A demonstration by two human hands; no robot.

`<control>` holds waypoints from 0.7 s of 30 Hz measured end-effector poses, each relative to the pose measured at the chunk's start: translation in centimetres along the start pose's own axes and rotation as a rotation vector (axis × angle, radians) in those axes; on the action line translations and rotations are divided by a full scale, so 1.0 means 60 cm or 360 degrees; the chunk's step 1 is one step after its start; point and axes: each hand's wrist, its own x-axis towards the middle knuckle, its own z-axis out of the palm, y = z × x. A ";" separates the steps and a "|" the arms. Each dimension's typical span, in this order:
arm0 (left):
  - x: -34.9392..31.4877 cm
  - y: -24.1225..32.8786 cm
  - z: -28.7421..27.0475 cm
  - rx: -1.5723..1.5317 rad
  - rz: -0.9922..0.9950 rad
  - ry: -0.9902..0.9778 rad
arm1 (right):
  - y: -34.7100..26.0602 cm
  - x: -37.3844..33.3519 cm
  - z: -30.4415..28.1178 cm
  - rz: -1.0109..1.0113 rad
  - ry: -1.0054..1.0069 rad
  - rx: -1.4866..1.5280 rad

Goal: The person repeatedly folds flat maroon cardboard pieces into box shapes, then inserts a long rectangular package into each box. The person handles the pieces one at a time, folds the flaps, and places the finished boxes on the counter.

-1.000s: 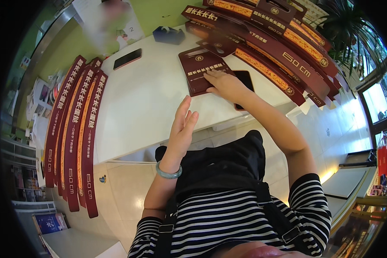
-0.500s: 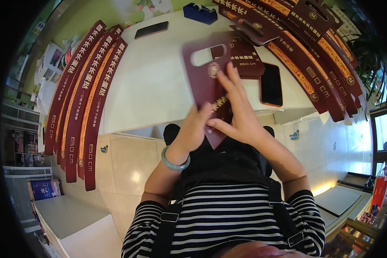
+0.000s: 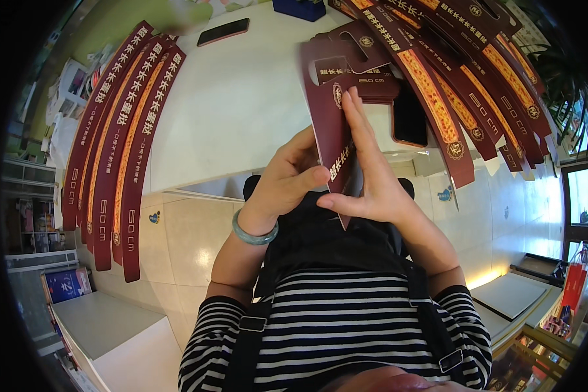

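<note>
Holding a maroon card (image 3: 328,121) over the bench's (image 3: 242,117) near edge.
Its long axis points across the bench; right hand (image 3: 377,173) flat along its right side, left hand (image 3: 282,179) at its left, thumb out, grip unclear.

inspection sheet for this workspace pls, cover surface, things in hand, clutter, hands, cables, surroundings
surface: white table, long maroon cartons along its left and right sides
things in hand: one maroon carton piece with a handle cutout, tilted, between both hands
clutter: two phones, one far left, one on the right; a blue object cut off by the top edge
left hand: at the piece's left side, fingers partly hidden behind it
right hand: open, fingers straight, along its right side
cables: nothing seen
surroundings: tiled floor, leafy plant at right
</note>
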 end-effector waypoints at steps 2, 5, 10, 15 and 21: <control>-0.001 -0.003 -0.005 0.0025 0.0009 -0.0034 | 0.002 0.001 -0.001 -0.0049 -0.0010 0.0084; 0.000 -0.004 -0.008 0.0057 0.0065 -0.0100 | -0.003 0.000 -0.005 -0.0059 -0.0042 0.0085; -0.002 0.002 -0.020 0.0114 0.0022 -0.0166 | -0.013 -0.001 -0.005 -0.0007 -0.0027 0.0194; -0.006 0.016 0.004 0.0612 0.0058 0.0004 | -0.007 -0.002 -0.005 -0.0126 -0.0010 -0.0070; -0.019 -0.020 0.083 0.1805 0.0463 0.0361 | -0.031 -0.015 0.027 0.0041 0.0219 -0.0547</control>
